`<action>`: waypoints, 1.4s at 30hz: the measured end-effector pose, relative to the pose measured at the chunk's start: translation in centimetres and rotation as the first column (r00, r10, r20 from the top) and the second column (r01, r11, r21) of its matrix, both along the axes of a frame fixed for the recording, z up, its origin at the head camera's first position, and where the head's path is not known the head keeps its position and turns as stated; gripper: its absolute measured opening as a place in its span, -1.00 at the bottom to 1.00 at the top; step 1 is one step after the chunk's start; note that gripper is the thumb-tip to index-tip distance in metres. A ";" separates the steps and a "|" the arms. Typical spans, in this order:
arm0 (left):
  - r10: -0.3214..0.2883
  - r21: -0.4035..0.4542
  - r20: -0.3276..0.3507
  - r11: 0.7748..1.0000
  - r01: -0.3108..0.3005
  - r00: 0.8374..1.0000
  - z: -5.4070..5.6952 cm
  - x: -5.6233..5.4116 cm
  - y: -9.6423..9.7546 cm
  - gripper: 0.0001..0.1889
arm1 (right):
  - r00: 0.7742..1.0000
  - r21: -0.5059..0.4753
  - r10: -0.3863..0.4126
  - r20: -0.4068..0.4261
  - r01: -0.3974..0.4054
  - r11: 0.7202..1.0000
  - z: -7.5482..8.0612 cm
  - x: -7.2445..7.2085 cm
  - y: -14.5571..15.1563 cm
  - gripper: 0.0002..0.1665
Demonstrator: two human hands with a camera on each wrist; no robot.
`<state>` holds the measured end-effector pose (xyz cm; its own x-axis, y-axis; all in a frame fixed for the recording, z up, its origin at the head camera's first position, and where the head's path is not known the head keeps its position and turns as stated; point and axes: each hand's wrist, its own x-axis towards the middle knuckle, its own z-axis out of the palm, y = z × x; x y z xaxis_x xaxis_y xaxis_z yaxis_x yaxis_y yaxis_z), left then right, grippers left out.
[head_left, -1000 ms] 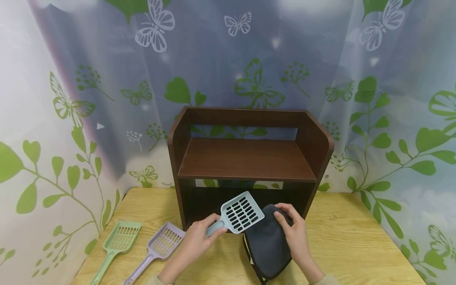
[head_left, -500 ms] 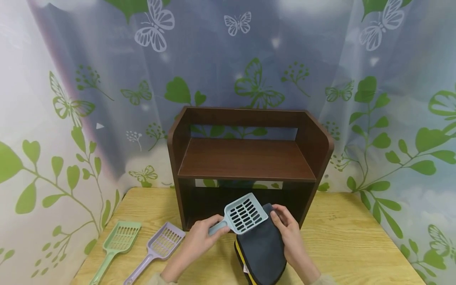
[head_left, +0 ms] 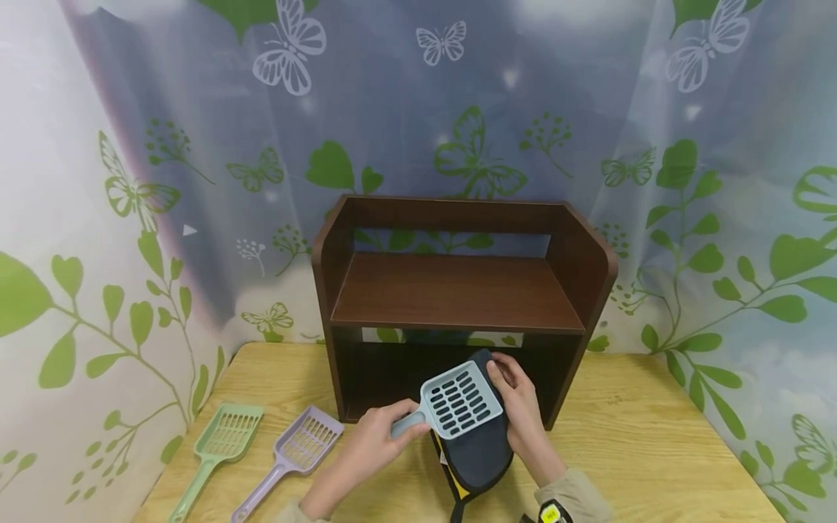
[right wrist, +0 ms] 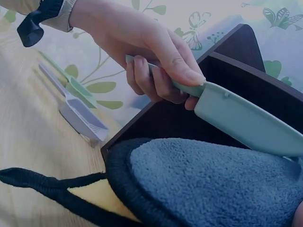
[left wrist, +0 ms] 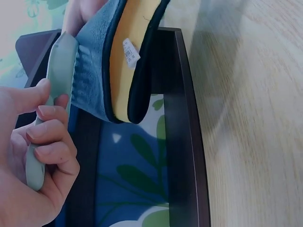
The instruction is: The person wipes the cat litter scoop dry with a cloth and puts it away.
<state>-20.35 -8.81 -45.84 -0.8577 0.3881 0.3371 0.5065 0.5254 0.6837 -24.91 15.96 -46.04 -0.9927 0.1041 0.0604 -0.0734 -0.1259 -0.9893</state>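
Observation:
In the head view my left hand (head_left: 375, 439) grips a light blue litter scoop (head_left: 426, 401) by its handle, the slotted head pointing right. My right hand (head_left: 521, 410) holds the upper edge of a dark blue plush cleaning mitt (head_left: 480, 459) with a yellow side and black trim. The scoop's head lies over the mitt's face and covers its middle. In the left wrist view the plush mitt (left wrist: 92, 71) touches the scoop (left wrist: 61, 64). From the right wrist view, the scoop (right wrist: 246, 116) meets the plush surface (right wrist: 213, 179) near the right edge. Most right fingers are hidden behind the mitt.
A green scoop (head_left: 209, 455) and a purple scoop (head_left: 282, 460) lie at the left of the wooden table (head_left: 654, 443). Just beyond my hands stands a dark brown two-level shelf (head_left: 458, 290), with a patterned curtain (head_left: 392, 87) behind it.
The mitt has shifted left and then up behind the scoop, with my right hand moving along. The scoop has moved slightly right. A wristwatch on the right sleeve has come into view.

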 end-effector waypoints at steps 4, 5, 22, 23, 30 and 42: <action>0.054 -0.027 -0.024 0.998 -0.055 0.998 -0.1 0.0 0.0 -0.78 | 0.999 -0.009 0.009 0.031 -0.009 1.000 -0.4 0.4 0.1 -0.50; 0.067 -0.030 -0.029 0.997 -0.068 0.997 -0.1 -0.1 -0.1 -0.78 | 0.999 -0.007 0.013 0.040 -0.013 1.000 -0.5 0.6 0.2 -0.49; 0.105 -0.066 -0.042 0.992 -0.107 0.994 -0.1 -0.5 -0.8 -0.78 | 0.989 0.050 0.016 0.145 -0.023 0.999 -1.9 3.1 1.9 -0.42; 0.091 -0.066 -0.034 0.993 -0.093 0.995 -0.1 -0.5 -0.7 -0.79 | 0.990 0.043 0.019 0.140 -0.025 0.999 -1.8 2.9 2.0 -0.43; 0.009 -0.093 -0.026 0.996 -0.011 1.000 -0.1 -0.1 -0.3 -0.76 | 0.996 0.063 0.021 0.084 -0.026 0.998 -0.9 1.8 2.2 -0.49; -0.054 -0.181 -0.053 0.983 0.043 0.997 0.0 -0.5 -1.3 -0.75 | 0.977 0.416 0.156 -0.143 -0.083 0.905 0.3 -0.2 3.4 -0.72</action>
<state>-20.81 -10.12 -45.81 -0.8176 0.4874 0.3066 0.5701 0.6107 0.5496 -25.16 19.32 -45.77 -0.9672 -0.0843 0.2397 -0.2537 0.2655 -0.9301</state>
